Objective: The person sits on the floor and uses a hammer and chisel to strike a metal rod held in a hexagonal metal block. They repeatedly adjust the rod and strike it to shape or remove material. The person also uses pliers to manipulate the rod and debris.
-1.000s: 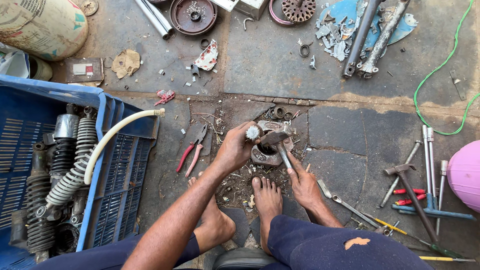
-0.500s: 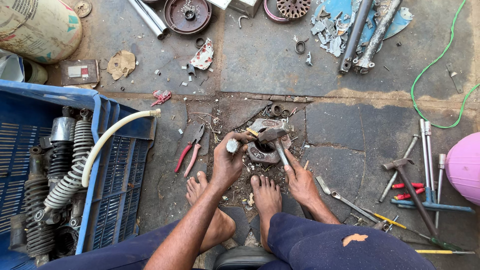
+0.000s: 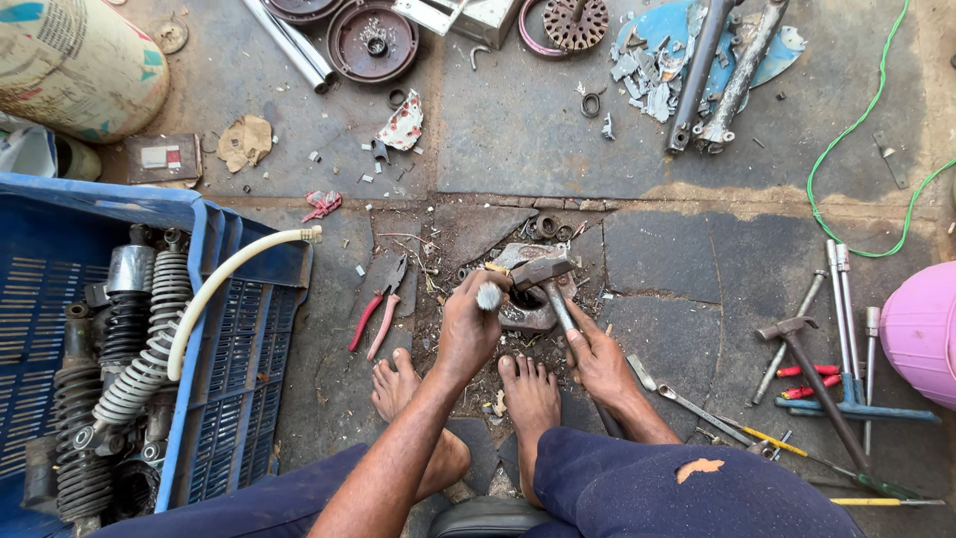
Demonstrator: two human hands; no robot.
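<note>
Seated worker on cracked grey stone floor (image 3: 518, 139), bare feet forward. Left hand (image 3: 468, 324) is wrapped closed around a short round metal punch (image 3: 489, 296), its pale blunt end showing above the fist; the tip below is hidden. Right hand (image 3: 596, 361) is clenched on the slim handle of a steel-headed hammer (image 3: 543, 271), whose dull blocky head lies over a rusty cast-metal part (image 3: 528, 304) resting on the floor just beyond the toes, between the two hands. Whether the hammer head touches the punch cannot be told.

Just left of the left hand lie red-handled pliers (image 3: 378, 307), jaws pointing far. Further left stands a blue perforated plastic crate (image 3: 214, 329) holding coiled black and chrome shock absorbers (image 3: 129, 339), with a curved cream rubber hose (image 3: 224, 284) arching over its rim. To the right lie a second hammer with a dark handle (image 3: 812, 374), grey steel rods (image 3: 844, 299), a long spanner (image 3: 697, 408) and a pink rounded plastic object (image 3: 921, 329). A thin green cable (image 3: 856, 130) loops at far right. Round rusty drum plates (image 3: 370, 40) sit at the far edge.
</note>
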